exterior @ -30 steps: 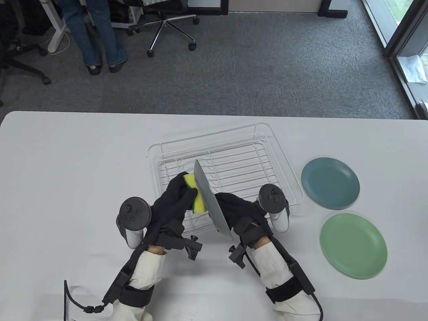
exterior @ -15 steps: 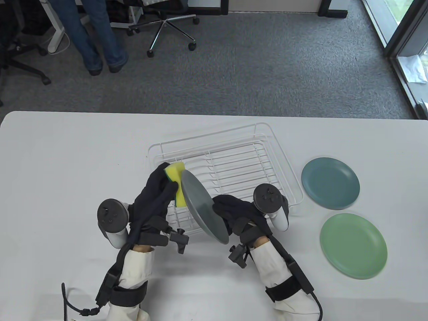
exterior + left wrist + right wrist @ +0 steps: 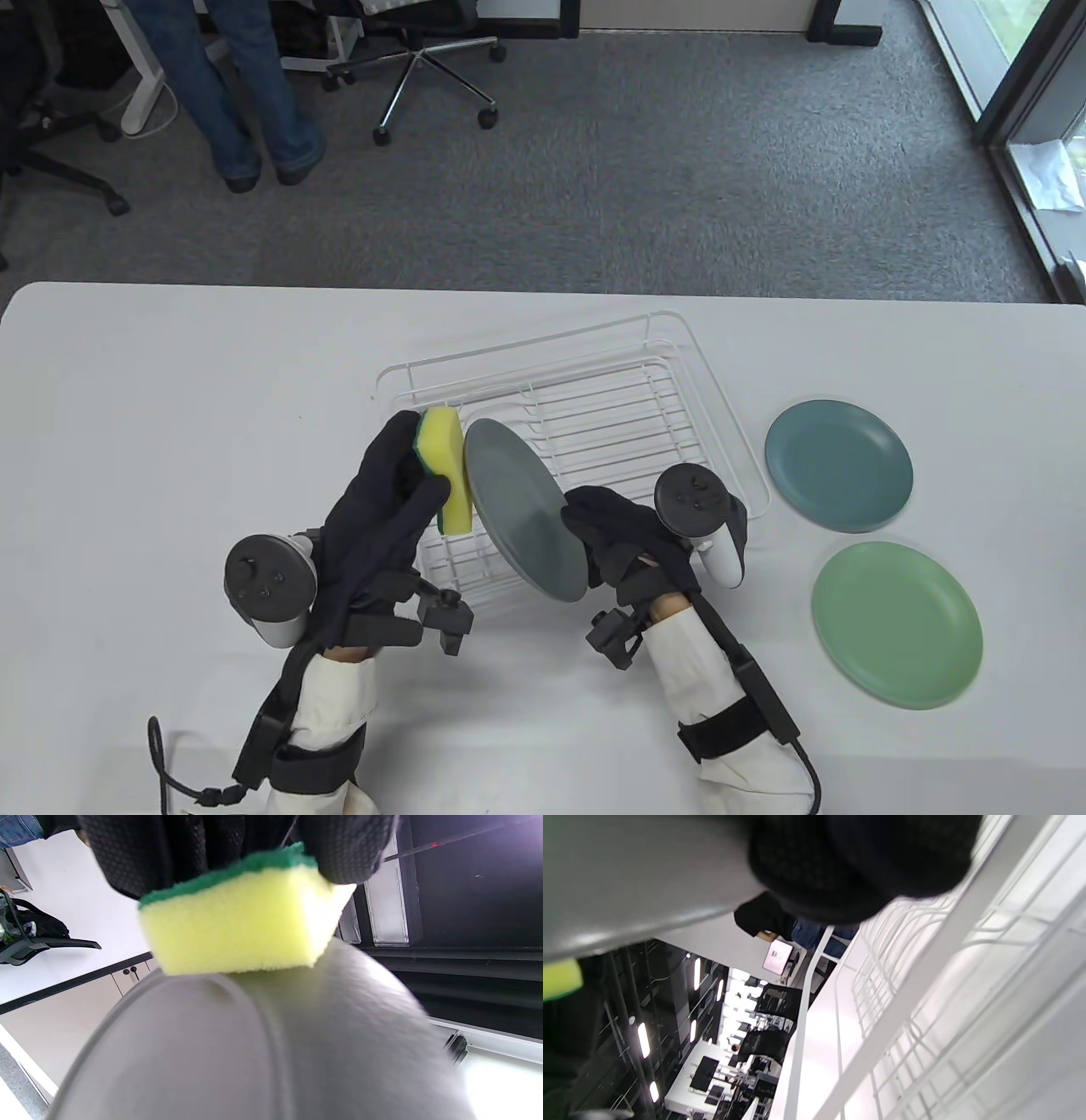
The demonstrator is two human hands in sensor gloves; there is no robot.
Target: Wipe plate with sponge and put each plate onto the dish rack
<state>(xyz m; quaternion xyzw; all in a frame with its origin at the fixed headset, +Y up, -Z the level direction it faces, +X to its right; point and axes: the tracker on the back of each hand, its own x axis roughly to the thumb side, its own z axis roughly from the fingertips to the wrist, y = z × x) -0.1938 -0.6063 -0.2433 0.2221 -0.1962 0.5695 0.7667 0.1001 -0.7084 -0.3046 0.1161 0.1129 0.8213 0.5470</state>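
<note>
Table view: the right hand [image 3: 624, 531] grips a grey plate [image 3: 524, 509], tilted over the dish rack [image 3: 670, 373] near its seven o'clock corner. The left hand [image 3: 386, 501] pinches the yellow sponge [image 3: 450, 471] against the plate's nine o'clock edge.

Left wrist view: gloved fingers [image 3: 343, 853] clamp the sponge (green side up), touching the plate.

Right wrist view: blurred fingers [image 3: 857, 861] curl on the plate's rim.
</note>
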